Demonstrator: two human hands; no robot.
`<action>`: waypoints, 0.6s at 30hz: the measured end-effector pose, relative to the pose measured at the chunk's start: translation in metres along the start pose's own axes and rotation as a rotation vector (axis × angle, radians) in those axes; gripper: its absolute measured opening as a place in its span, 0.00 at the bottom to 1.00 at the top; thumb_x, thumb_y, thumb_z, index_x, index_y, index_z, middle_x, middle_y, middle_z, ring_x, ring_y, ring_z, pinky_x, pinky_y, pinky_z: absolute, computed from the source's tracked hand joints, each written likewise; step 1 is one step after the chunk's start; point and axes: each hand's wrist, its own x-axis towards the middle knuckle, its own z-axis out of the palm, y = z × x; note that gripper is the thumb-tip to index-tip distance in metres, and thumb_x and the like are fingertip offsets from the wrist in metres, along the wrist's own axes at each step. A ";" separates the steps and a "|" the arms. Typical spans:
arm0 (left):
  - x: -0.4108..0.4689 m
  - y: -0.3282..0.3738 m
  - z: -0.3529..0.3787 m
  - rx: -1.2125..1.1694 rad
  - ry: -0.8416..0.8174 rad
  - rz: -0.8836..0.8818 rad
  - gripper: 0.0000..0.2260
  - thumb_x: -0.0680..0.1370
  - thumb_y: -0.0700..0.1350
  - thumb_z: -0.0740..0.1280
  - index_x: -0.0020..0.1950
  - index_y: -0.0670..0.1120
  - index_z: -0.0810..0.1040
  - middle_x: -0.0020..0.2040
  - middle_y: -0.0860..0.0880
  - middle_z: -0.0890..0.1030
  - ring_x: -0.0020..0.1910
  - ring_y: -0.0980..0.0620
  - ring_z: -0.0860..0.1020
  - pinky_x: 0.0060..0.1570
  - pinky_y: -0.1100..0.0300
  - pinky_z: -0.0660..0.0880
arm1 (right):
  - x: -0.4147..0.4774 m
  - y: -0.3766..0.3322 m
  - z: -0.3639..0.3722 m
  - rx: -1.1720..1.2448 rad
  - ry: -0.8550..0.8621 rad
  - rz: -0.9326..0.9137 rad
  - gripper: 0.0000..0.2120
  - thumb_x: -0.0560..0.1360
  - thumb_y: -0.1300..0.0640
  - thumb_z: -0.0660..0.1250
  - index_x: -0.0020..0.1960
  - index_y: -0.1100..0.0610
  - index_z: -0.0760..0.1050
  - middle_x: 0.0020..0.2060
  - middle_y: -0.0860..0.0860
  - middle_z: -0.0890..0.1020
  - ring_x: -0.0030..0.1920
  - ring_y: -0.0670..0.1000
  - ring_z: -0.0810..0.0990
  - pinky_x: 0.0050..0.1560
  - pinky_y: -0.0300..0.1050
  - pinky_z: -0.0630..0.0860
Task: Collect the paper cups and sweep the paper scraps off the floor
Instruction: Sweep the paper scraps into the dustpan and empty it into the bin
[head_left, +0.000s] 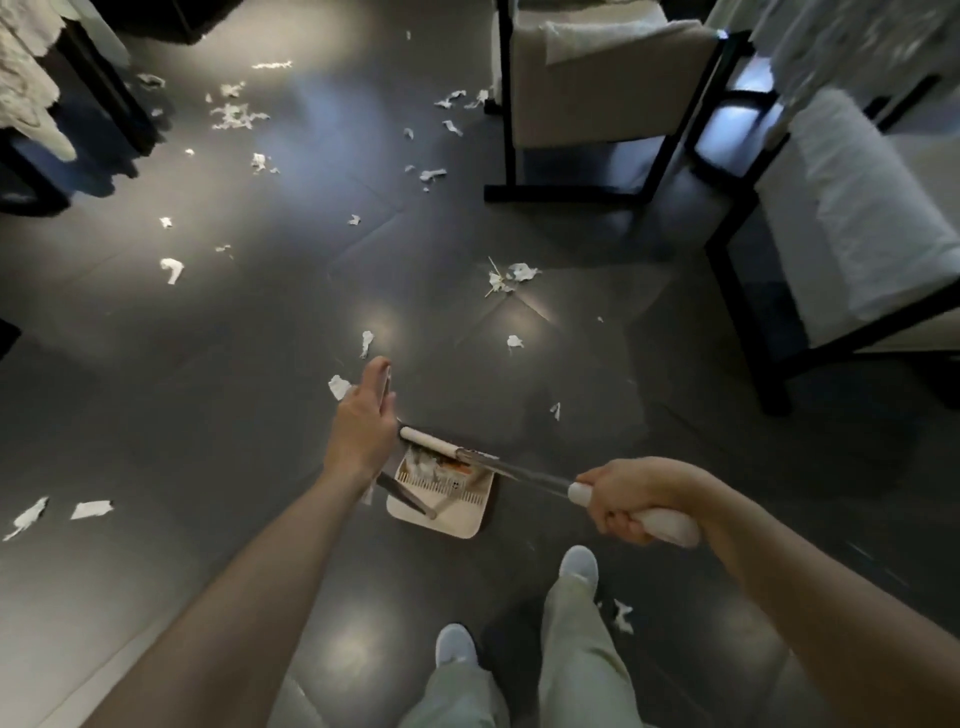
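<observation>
White paper scraps (234, 115) are lying scattered over the dark, glossy floor (208, 389), thickest at the upper left, with more strewn toward the middle and a few near the person's feet. Some torn pieces are already sitting inside the cream dustpan (447, 522), which is resting on the floor just ahead of the feet, its comb-toothed edge showing.

The left hand (361, 423) is reaching down over the pan's left side, holding the slim dustpan handle (387, 383) between thumb and nearly straight fingers; how firmly it is gripping cannot be told. The right hand (623, 501) is wrapping all its fingers tightly round the white grip of the broom (519, 470), whose metal rod is running leftward over the pan to a white sleeve beside the left wrist. The bristles are not showing clearly.

Two pale shoes (579, 564) and light green trousers (571, 649) are showing below. Two cushioned chairs (608, 88) with black frames are standing at the upper right.
</observation>
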 end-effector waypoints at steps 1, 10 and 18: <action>-0.001 -0.002 -0.002 -0.005 -0.006 0.009 0.14 0.79 0.39 0.61 0.65 0.47 0.69 0.45 0.46 0.74 0.42 0.48 0.71 0.43 0.58 0.64 | -0.004 0.006 0.001 0.098 0.002 0.000 0.27 0.71 0.67 0.58 0.70 0.60 0.68 0.26 0.51 0.70 0.23 0.45 0.67 0.24 0.36 0.65; -0.021 -0.018 -0.022 -0.074 -0.159 0.137 0.14 0.78 0.39 0.64 0.62 0.50 0.72 0.52 0.52 0.79 0.54 0.54 0.78 0.48 0.67 0.68 | -0.001 0.048 -0.004 0.453 0.205 -0.016 0.34 0.73 0.72 0.58 0.74 0.48 0.61 0.19 0.50 0.68 0.17 0.44 0.64 0.19 0.33 0.64; -0.020 -0.002 -0.005 -0.033 -0.302 0.211 0.16 0.79 0.41 0.63 0.67 0.50 0.71 0.52 0.41 0.80 0.52 0.43 0.79 0.54 0.45 0.76 | 0.026 0.067 -0.014 0.315 0.363 0.049 0.25 0.69 0.69 0.58 0.65 0.61 0.69 0.25 0.56 0.77 0.24 0.50 0.72 0.28 0.42 0.71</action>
